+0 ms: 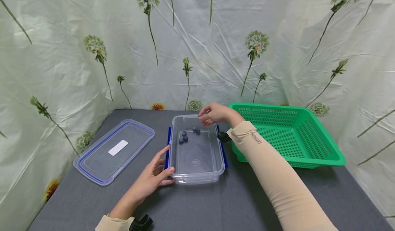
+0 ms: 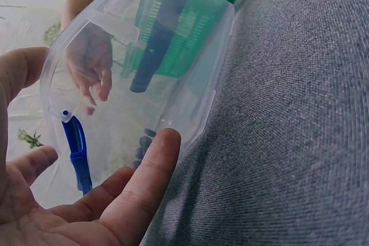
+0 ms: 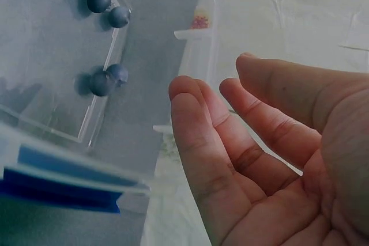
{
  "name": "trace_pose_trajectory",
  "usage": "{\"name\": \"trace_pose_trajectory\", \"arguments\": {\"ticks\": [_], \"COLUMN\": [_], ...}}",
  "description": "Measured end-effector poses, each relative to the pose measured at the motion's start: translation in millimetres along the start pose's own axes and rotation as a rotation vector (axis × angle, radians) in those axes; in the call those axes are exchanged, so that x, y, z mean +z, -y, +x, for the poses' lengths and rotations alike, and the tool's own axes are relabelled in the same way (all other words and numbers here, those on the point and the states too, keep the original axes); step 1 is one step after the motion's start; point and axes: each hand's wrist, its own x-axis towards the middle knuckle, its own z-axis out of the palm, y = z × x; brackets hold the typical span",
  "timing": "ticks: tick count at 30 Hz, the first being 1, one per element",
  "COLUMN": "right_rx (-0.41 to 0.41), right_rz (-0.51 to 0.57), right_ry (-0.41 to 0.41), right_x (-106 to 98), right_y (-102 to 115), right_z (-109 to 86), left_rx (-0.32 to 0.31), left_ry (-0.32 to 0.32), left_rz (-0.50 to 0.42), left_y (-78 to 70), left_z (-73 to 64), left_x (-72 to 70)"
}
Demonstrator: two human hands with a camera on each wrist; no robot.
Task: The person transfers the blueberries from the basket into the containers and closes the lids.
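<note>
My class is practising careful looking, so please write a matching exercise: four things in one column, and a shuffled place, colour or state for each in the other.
Things
1. basket
2. lid
3. dark berries
4. right hand

Descriptions
A. inside the clear container
B. near the container's far end, nothing visible in its fingers
C. green, with many openings in its walls
D. lying flat, bearing a white label

Pairs: 1-C; 2-D; 3-A; 4-B
</note>
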Motion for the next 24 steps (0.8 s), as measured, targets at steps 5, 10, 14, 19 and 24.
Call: {"name": "trace_pose_trajectory", "arguments": {"ticks": [5,10,14,19,24], "right_rx": [-0.005,-0.018,-0.030,-0.032,-0.030], "right_rz": [0.023,0.014,0.019,0.048,0.047], "right_ry": [-0.024,-0.038,-0.048,-0.066,-0.084], "right_x": [-6,-15,-22,-28,-35], "right_y": [-5,-13,-18,-23,-28], "right_z": [-4.4,-8.4,-11.5,-15.1,-20.0], "left_rx": [-0.005,-0.012,-0.016,-0.019,-0.013], "left_ry": [0.000,-0.007,-0.011,-0.017,-0.012], "left_rz": [-0.003,-0.005,-0.011,-0.014,-0.016], "left_y": [-0.8,-1.6,-2.0,-2.6,-2.1], "left_z": [0.0,0.1,0.2,-0.2,-1.1], "left_x": [0.5,1.1,1.6,2.3,2.3]}}
